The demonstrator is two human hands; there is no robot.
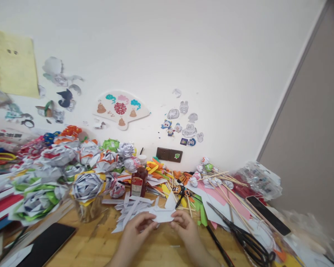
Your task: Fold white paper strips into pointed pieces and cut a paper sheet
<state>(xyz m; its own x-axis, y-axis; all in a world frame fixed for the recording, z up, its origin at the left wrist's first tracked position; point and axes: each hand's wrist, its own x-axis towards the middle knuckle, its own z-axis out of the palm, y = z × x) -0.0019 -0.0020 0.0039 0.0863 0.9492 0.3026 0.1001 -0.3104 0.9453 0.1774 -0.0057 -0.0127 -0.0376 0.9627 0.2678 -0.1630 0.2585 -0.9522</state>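
Between my two hands is a small piece of folded white paper, held just above the wooden table. My left hand pinches its left end between thumb and fingers. At the right end, the fingers of my right hand are closed on the same paper. Right behind and to the left lies a loose pile of white paper strips. A bottle of red liquid with a white cap stands beyond the pile.
Folded paper flowers crowd the left side. Black-handled scissors, a black pen and a phone lie to the right, near wooden sticks and coloured paper. A dark tablet-like slab rests front left. The white wall rises behind.
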